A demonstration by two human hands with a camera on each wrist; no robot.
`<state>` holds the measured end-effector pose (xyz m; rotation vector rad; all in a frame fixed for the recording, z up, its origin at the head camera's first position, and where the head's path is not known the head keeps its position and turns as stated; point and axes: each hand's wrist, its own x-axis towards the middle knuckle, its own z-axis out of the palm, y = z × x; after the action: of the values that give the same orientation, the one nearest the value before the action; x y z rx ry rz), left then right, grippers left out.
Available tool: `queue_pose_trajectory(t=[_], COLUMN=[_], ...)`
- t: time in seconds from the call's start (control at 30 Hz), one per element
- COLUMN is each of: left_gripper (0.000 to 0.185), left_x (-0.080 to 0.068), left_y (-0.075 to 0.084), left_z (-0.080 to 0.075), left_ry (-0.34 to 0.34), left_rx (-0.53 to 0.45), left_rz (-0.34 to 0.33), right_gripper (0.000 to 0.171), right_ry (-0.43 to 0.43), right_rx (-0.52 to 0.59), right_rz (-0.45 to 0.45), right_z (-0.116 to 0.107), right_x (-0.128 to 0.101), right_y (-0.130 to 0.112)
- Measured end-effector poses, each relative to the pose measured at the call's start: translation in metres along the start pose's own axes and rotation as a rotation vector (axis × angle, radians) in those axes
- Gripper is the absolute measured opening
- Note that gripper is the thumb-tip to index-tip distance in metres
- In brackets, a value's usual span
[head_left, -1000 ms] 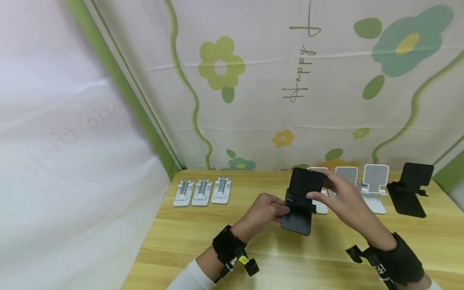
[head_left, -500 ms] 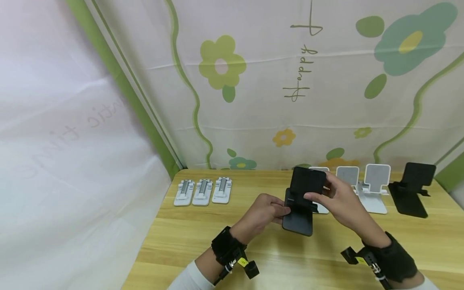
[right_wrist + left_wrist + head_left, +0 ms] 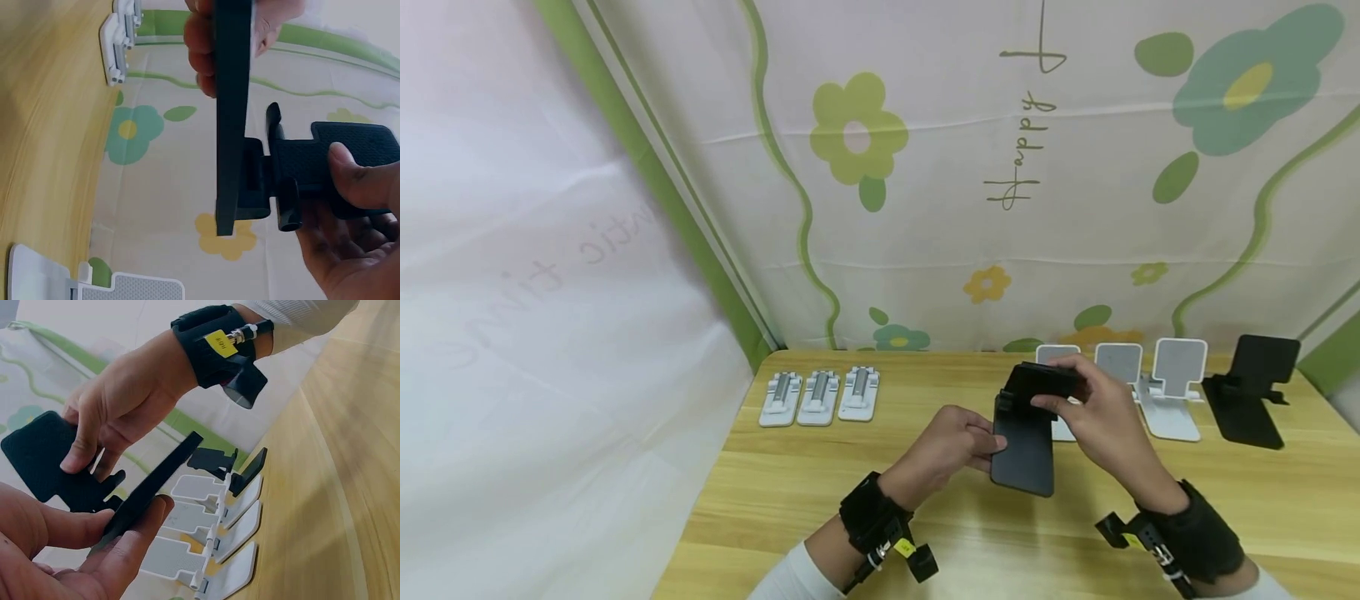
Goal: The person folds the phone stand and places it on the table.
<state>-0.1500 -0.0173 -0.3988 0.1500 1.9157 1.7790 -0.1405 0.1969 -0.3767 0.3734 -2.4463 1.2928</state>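
Our left hand (image 3: pixel 951 440) pinches the base edge of the black phone stand (image 3: pixel 1024 446) held above the counter (image 3: pixel 790 492) while our right hand (image 3: pixel 1093 408) grips its back plate, seemingly mid-fold, which next calls for pressing the plate flat.

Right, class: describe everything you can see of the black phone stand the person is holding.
The black phone stand looks like matte plastic: a flat base plate hinged to a smaller back panel with a small lip. It is held above the wooden table, not resting on it. The left hand grips the base's edge; the right hand pinches the back panel, which is tilted down towards the base.
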Motion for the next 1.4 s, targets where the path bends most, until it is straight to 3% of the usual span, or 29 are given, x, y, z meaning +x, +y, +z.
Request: queue_pose_trajectory(t=[0.13, 0.23, 0.4, 0.53, 0.87, 1.0, 1.13, 1.4], left_gripper=[0.016, 0.016, 0.015, 0.013, 0.012, 0.016, 0.018, 0.022], left_x=[0.0, 0.001, 0.001, 0.003, 0.002, 0.001, 0.001, 0.0], left_y=[0.0, -0.001, -0.004, -0.006, -0.005, -0.004, -0.004, 0.011], left_z=[0.0, -0.002, -0.006, -0.009, -0.015, -0.019, -0.022, -0.028], left_ry=[0.013, 0.037, 0.083, 0.112, 0.141, 0.148, 0.139, 0.153], left_rx=[-0.002, 0.009, 0.046, 0.06, 0.076, 0.077, 0.077, 0.072], left_rz=[-0.002, 0.005, 0.012, 0.031, 0.056, 0.052, 0.067, 0.085], right_gripper=[0.044, 0.052, 0.057, 0.049, 0.038, 0.007, 0.049, 0.048], right_ry=[0.003, 0.027, 0.149, 0.154, 0.146, 0.134, 0.144, 0.201], right_rx=[-0.025, -0.082, -0.201, -0.26, -0.278, -0.279, -0.299, -0.312], right_rz=[-0.004, -0.075, -0.378, -0.547, -0.581, -0.603, -0.639, -0.826], right_z=[0.0, -0.001, -0.005, -0.008, -0.007, -0.004, 0.001, 0.033], right_x=[0.0, 0.003, 0.01, 0.013, 0.009, 0.004, -0.001, -0.011], right_y=[0.0, 0.0, -0.01, -0.023, -0.032, -0.032, -0.031, -0.024])
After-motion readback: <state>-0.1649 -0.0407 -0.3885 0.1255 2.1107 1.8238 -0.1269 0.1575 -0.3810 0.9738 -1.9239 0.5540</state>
